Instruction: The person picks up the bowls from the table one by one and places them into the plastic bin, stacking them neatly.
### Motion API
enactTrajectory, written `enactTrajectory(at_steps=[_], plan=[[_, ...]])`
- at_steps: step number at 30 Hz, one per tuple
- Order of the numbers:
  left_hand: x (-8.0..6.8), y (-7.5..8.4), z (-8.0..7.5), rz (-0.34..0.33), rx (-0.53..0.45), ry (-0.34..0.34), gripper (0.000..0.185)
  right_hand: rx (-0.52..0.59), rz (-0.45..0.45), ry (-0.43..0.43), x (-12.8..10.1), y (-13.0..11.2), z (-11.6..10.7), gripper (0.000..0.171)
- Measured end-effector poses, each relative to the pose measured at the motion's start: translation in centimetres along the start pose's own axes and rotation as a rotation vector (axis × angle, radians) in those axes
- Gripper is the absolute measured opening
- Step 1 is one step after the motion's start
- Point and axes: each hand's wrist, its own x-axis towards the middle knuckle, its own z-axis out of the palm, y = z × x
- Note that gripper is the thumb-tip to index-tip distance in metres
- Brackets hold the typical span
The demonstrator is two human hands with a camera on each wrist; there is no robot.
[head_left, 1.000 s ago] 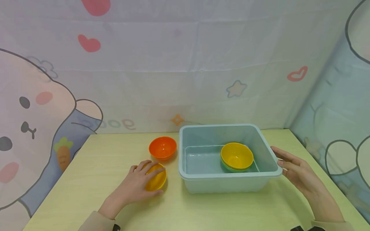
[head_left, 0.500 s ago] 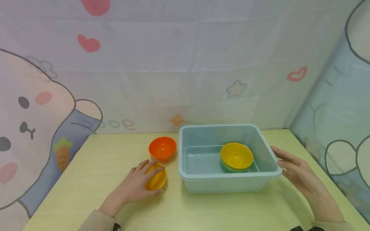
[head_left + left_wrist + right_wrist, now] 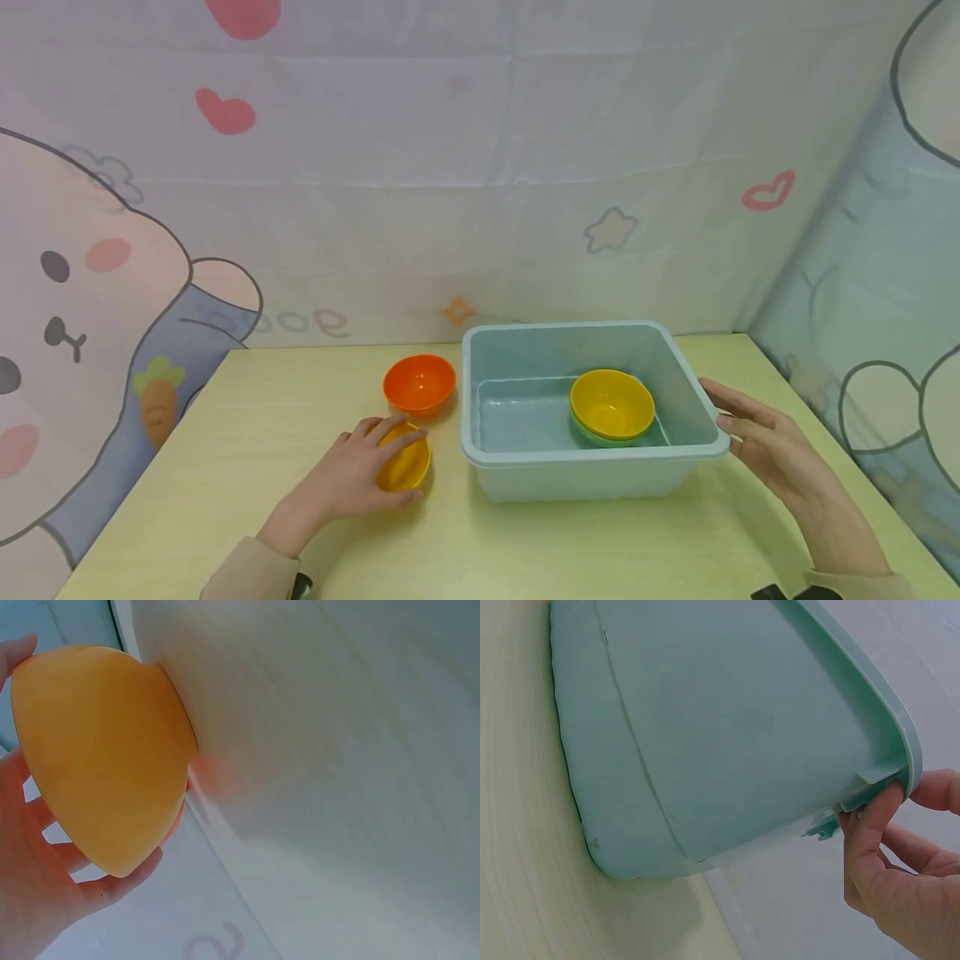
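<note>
Left hand (image 3: 357,477) still around yellow bowl (image 3: 407,466)

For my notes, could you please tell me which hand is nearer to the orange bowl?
Left. The left hand is just in front of the orange bowl; the right hand is across the tub, at its right side.

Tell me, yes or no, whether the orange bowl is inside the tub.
No, the orange bowl sits on the table beside the tub.

Yellow bowls (image 3: 405,468), orange bowl (image 3: 420,385), pale blue-green tub (image 3: 585,479), heart-patterned backdrop (image 3: 375,225).
</note>
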Motion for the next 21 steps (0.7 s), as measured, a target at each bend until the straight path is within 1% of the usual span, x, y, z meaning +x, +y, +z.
enactTrajectory(at_steps=[8,14,21], plan=[[0.1,-0.03,-0.09,0.008,-0.002,0.006,0.071,-0.01,0.013,0.01,0.11,0.07,-0.09,0.051],[0.14,-0.09,0.05,0.01,0.001,0.009,0.07,-0.014,0.007,0.007,0.12,0.11,-0.15,0.051],[0.34,-0.17,-0.16,0.0,-0.004,0.008,0.07,-0.015,0.0,0.002,0.06,0.14,-0.25,0.051]])
